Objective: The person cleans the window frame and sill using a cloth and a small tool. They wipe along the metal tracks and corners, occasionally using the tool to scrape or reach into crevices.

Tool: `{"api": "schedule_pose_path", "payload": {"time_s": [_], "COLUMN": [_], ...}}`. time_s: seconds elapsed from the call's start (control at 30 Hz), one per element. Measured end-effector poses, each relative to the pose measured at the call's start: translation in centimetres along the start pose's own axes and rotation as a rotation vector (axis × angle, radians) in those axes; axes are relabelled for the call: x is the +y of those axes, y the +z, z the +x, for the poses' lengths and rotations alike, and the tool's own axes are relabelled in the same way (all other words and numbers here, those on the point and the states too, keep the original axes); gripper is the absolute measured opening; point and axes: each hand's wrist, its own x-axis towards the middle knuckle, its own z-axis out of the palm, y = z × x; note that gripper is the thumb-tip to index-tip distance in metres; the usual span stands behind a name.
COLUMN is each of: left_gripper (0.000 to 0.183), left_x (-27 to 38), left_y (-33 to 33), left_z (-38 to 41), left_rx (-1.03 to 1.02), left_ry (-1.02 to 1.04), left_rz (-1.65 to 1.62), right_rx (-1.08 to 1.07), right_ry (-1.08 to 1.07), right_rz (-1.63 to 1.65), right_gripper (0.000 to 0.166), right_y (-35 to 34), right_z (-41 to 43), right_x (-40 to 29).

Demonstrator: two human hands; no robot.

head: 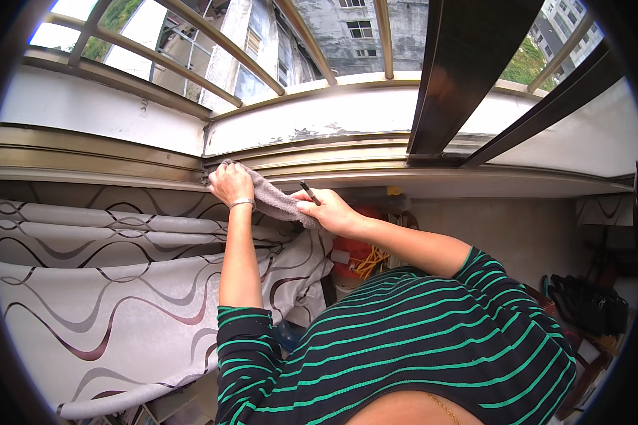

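A grey-mauve terry cloth (276,201) stretches between my two hands below the window's sliding track. My left hand (231,183), with a bracelet at the wrist, holds one end of the cloth at the corner of the metal window track (329,158). My right hand (332,210) grips the other end, and a slim dark tool with a metal band (310,193), its exact kind unclear, sticks up between its thumb and fingers. The tool's lower part is hidden by the hand. Dark grime shows in the track's corner beside my left fingers.
Metal bars (308,42) stand outside the window. A dark sliding-window frame (462,69) rises on the right. A patterned curtain (111,297) hangs at the left below the sill. Under my right arm lie a red bag (348,249) and a yellow cord bundle (371,261).
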Motion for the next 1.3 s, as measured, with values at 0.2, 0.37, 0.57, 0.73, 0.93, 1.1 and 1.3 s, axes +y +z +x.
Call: {"api": "schedule_pose_path", "payload": {"time_s": [0.2, 0.37, 0.57, 0.73, 0.93, 1.1, 1.3], "left_gripper": [0.030, 0.041, 0.046, 0.037, 0.031, 0.035, 0.060], "left_x": [5.0, 11.6, 14.5, 14.8, 14.0, 15.4, 16.5], "left_y": [-1.5, -4.3, -5.2, -5.7, -7.6, -6.8, -8.7], "left_z": [-2.9, -6.2, -7.8, -8.2, -5.3, -5.3, -3.0], "left_rx": [0.064, 0.102, 0.106, 0.074, -0.263, -0.203, -0.470], "left_ry": [0.066, 0.143, 0.185, 0.248, 0.294, 0.132, 0.138], "left_rz": [-0.137, -0.291, -0.360, -0.479, -0.419, -0.366, -0.219], "right_rx": [0.047, 0.129, 0.282, 0.342, 0.361, 0.533, 0.639], "right_ry": [0.015, 0.042, 0.034, 0.046, 0.026, -0.159, -0.230], "right_rz": [0.151, 0.094, 0.180, 0.244, 0.445, 0.370, 0.094], "right_gripper": [0.028, 0.027, 0.027, 0.026, 0.025, 0.023, 0.022], "right_y": [-2.9, -5.7, -7.4, -7.7, -8.7, -9.6, -10.4], "right_z": [-5.2, -9.1, -11.8, -12.6, -13.2, -13.7, -13.8], "right_x": [-1.4, -0.8, -0.3, -0.3, -1.8, -3.3, -4.3]}}
